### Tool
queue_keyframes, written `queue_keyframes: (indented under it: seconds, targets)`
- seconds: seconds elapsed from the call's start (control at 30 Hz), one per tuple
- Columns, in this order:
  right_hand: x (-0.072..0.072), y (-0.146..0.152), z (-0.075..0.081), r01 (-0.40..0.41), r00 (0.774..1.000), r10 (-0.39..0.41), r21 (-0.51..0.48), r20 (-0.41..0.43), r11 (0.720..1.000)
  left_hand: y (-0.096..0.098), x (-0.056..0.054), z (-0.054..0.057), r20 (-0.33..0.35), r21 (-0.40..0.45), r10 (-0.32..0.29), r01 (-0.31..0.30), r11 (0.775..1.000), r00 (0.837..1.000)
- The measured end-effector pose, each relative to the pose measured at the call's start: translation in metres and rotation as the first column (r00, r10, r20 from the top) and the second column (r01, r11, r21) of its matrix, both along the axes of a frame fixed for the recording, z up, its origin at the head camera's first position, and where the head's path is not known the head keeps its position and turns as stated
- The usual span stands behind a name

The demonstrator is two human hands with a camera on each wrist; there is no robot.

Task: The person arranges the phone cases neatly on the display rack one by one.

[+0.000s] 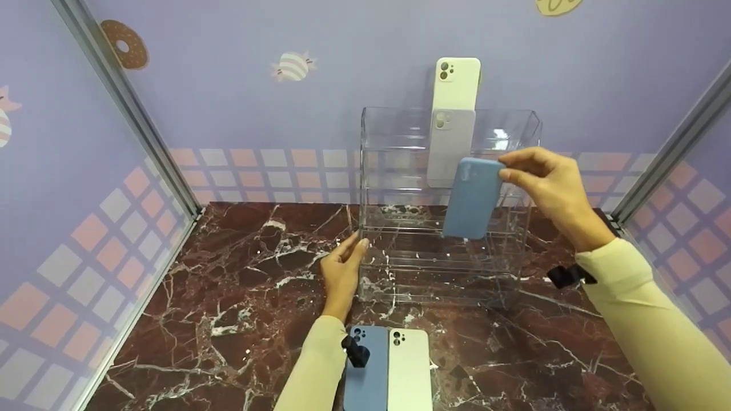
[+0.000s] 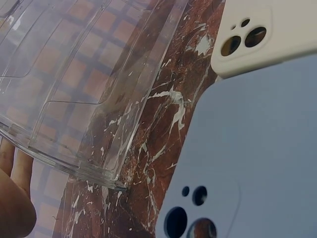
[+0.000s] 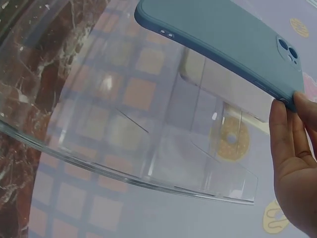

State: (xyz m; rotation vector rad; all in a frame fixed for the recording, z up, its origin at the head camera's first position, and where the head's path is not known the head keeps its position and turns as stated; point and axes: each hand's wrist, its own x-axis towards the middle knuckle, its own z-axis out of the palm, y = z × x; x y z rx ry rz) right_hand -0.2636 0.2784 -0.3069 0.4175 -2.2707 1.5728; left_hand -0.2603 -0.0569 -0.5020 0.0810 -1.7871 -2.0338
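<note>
My right hand (image 1: 553, 185) pinches a blue phone case (image 1: 473, 197) by its upper right corner between thumb and fingers. The case hangs nearly upright, camera cutout at the top, overlapping the front of a clear tiered display rack (image 1: 394, 227). In the right wrist view, the blue phone case (image 3: 223, 42) slants across the top, with the fingertips at its camera end. My left hand (image 1: 342, 274) touches the rack's left side with its fingers extended. Higher in the rack stand a cream phone case (image 1: 457, 94) and, in front of it, a pale grey-lilac one (image 1: 451, 149).
On the marble-patterned table (image 1: 257, 319), a slate-blue phone case (image 1: 371, 382) and another cream phone case (image 1: 409, 371) lie side by side before the rack, the blue one partly under my left forearm. A lilac patterned wall (image 1: 228, 108) rises behind, with side panels at left and right.
</note>
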Motion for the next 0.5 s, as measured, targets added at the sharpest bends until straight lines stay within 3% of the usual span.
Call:
queue_keyframes:
  seconds: [0.23,0.5]
  targets:
    - [-0.014,-0.006,0.010,0.004,1.000,-0.006,-0.068,-0.029,0.998,0.000,0.000,0.000,-0.003,-0.007,0.000,0.000,1.000,1.000]
    - [-0.025,-0.015,0.014,0.024,0.999,-0.026,-0.051,-0.035,0.998,-0.001,0.001,0.000,-0.010,-0.011,-0.020,0.020,1.000,1.000]
